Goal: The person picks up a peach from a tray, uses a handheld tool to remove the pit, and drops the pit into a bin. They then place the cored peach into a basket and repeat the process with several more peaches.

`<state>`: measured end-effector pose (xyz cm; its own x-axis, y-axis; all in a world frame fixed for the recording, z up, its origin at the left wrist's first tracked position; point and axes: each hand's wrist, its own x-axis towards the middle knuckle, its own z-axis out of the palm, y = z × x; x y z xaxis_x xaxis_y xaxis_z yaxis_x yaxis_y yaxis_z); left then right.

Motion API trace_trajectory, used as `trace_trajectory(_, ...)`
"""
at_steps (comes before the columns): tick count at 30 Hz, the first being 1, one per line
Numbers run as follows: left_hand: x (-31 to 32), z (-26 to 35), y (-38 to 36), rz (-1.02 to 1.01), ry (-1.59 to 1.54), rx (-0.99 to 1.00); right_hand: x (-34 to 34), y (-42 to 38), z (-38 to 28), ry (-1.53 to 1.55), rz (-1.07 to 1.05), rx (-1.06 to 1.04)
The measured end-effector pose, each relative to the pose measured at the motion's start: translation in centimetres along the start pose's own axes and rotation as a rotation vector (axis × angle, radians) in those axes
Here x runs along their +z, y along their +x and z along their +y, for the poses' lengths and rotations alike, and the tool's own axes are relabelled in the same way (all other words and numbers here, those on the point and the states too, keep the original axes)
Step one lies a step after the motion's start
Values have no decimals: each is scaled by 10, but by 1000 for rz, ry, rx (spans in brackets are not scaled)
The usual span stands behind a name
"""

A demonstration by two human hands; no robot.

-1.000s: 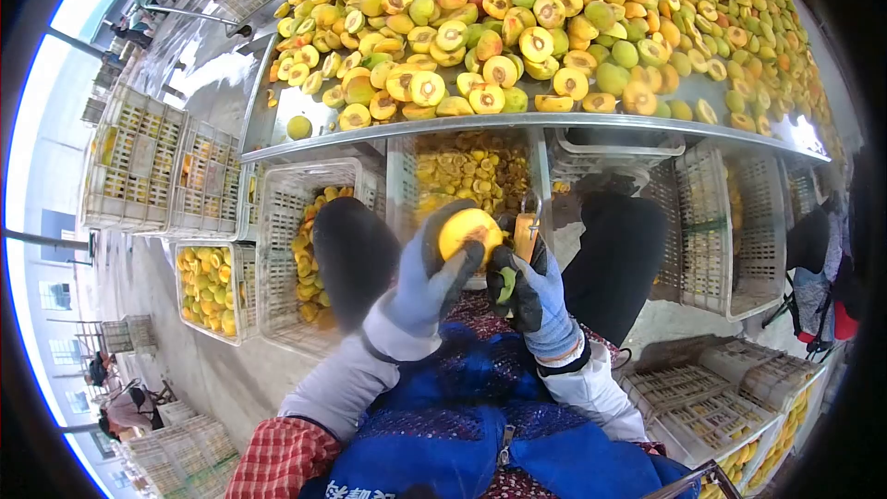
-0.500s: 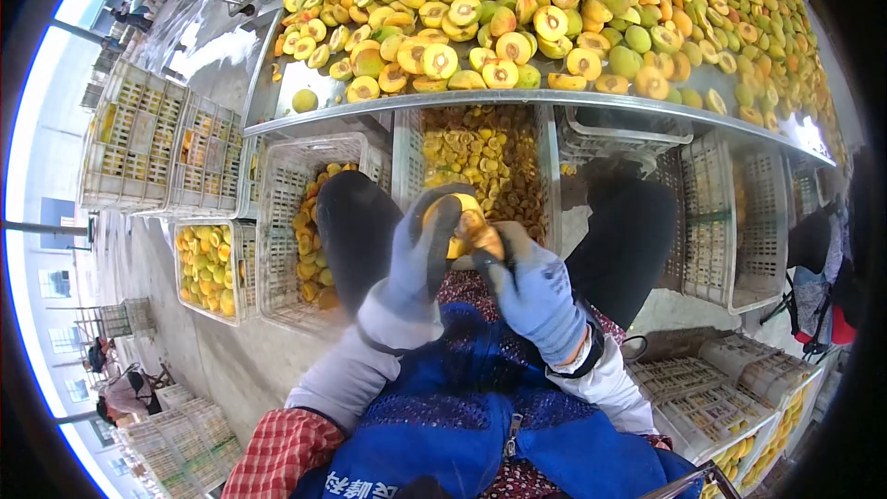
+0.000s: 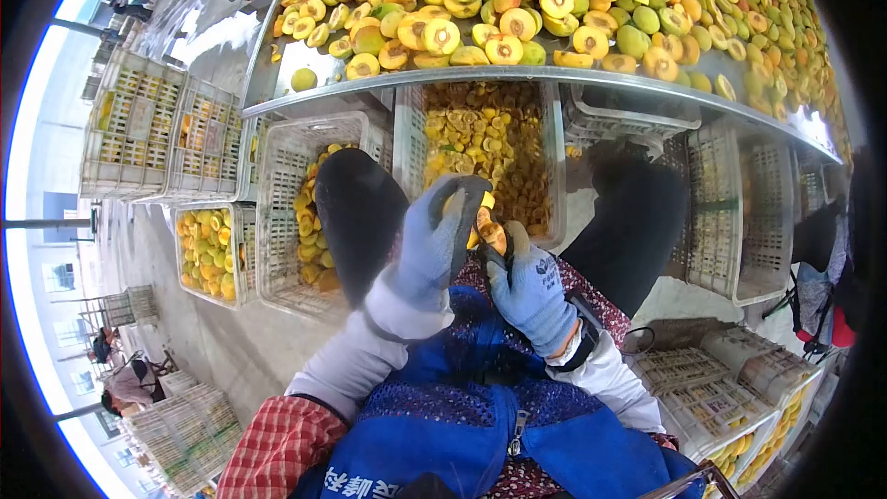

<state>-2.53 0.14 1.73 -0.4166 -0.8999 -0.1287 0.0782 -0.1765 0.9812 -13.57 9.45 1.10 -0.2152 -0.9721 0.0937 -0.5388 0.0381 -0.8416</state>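
My left hand, in a blue-grey glove with dark fingertips, is closed around a yellow fruit half in front of my lap. Close on its right, my right hand, gloved the same way, pinches a small orange-brown piece that touches or nearly touches the fruit half. Whether the right hand also holds a tool is hidden. Beyond both hands, a crate under the table edge holds yellow and brown fruit pieces.
A metal table piled with halved yellow-green fruit spans the front. A white crate of fruit stands left of my knee, a smaller crate beyond it. Empty-looking crates stand right; stacked crates are at lower right.
The fruit half is lower and more hidden behind my left fingers. My right hand has shifted slightly down, and the view has moved a little against the table and crates.
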Motion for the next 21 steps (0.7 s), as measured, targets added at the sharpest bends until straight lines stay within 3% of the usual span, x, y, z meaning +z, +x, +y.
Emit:
trace_trajectory(3,2,-8,0,32,18,-47,1,-5,-1,88,10,28)
trace_trajectory(8,5,-7,1,0,263,125,35,-29,32,396,-13,163)
trace_trajectory(10,8,3,2,-41,351,134,38,-28,35,1029,-139,471)
trace_trajectory(11,9,8,3,-82,434,145,26,-22,27,1031,-138,473)
trace_trajectory(13,7,10,8,-133,472,189,-3,-9,8,1488,-511,814)
trace_trajectory(14,6,11,10,-181,510,237,-1,-9,13,1684,-565,848)
trace_trajectory(15,6,11,12,-180,512,234,0,-12,16,1687,-567,850)
trace_trajectory(17,7,8,15,-236,408,262,2,-15,21,2165,-708,871)
trace_trajectory(21,4,-6,20,-275,335,320,10,-14,31,2453,-866,752)
